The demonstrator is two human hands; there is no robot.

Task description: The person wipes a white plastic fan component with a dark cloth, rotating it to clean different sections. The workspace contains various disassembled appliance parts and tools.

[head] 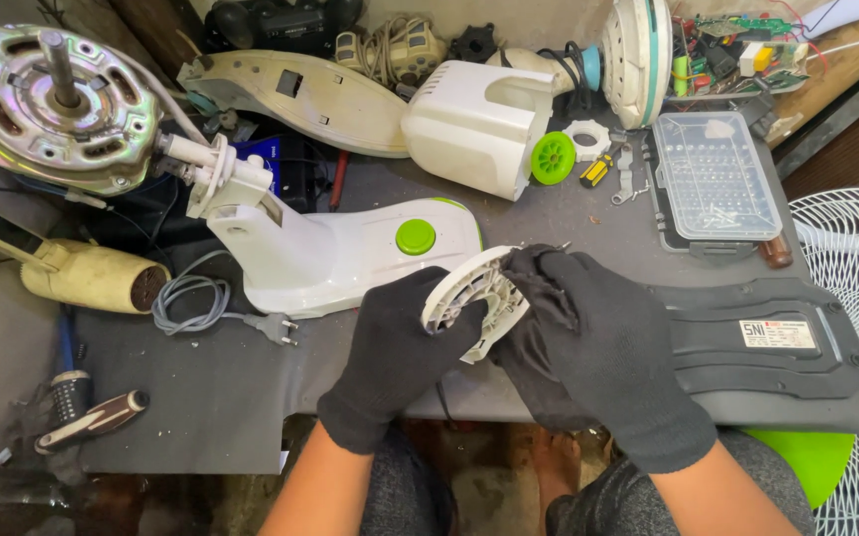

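Grey workbench (201, 397) carries a white fan stand (330, 253) with a green button, a black base plate (757, 337) at right and a clear bit case (713, 179). Over its near edge, the gloved left hand (395, 357) and right hand (598, 347) both grip a round white plastic part (474, 298), tilted between them.

A grey workbench (211, 387) carries a metal motor (47, 104) at its far left corner, a cream hair dryer (72, 270) near the left edge and two screwdrivers (92, 417) by the near left corner. A white fan base (335, 253) with a green button lies mid-bench, a white motor cover (474, 124) behind it. A clear bit case (713, 174) and a black plate (757, 337) lie toward the right edge
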